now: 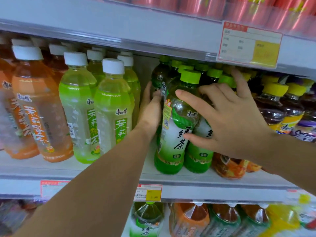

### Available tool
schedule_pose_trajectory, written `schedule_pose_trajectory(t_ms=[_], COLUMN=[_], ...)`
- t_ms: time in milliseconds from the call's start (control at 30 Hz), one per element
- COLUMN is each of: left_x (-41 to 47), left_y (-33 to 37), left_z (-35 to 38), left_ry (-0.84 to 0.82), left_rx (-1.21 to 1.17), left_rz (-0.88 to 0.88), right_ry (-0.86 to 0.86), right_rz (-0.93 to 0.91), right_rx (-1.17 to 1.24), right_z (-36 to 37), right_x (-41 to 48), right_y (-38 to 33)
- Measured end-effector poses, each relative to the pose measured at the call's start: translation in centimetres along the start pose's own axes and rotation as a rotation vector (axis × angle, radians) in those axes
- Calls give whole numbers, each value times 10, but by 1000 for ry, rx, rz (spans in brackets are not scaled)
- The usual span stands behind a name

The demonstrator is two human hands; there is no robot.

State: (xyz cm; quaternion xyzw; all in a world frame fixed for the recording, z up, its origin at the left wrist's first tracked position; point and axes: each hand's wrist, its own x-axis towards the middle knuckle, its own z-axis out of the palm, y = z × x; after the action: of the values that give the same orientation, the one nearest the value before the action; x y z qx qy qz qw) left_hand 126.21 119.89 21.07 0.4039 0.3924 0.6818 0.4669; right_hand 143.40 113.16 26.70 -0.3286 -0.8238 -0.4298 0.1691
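Green tea bottle (pixel 176 127) upright on the shelf (pixel 102 169): left hand (pixel 150 110) fingers curl round its side, right hand (pixel 230 122) fingers splayed flat across it.

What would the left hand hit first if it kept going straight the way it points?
The left hand grips the rear green-capped bottle. Straight on, it would probably meet the grey back wall of the shelf gap; depth is unclear.
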Motion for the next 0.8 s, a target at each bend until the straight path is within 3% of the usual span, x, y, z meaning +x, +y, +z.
schedule_pose_trajectory(t_ms=[167, 367, 600, 800], left_x=[9, 28, 44, 43], left_y=[0, 7, -12, -13], left_z=[4, 14, 10, 11], left_ry=[-25, 18, -73, -104], left_rx=[71, 51, -32, -55], left_rz=[58, -32, -139, -129], right_ry=[28, 30, 67, 80], right_rz=[-27, -31, -33, -35], right_rx=[-3, 7, 19, 23], right_z=[4, 4, 7, 9], right_x=[-1, -1, -1, -1], right_y=[3, 4, 5, 5])
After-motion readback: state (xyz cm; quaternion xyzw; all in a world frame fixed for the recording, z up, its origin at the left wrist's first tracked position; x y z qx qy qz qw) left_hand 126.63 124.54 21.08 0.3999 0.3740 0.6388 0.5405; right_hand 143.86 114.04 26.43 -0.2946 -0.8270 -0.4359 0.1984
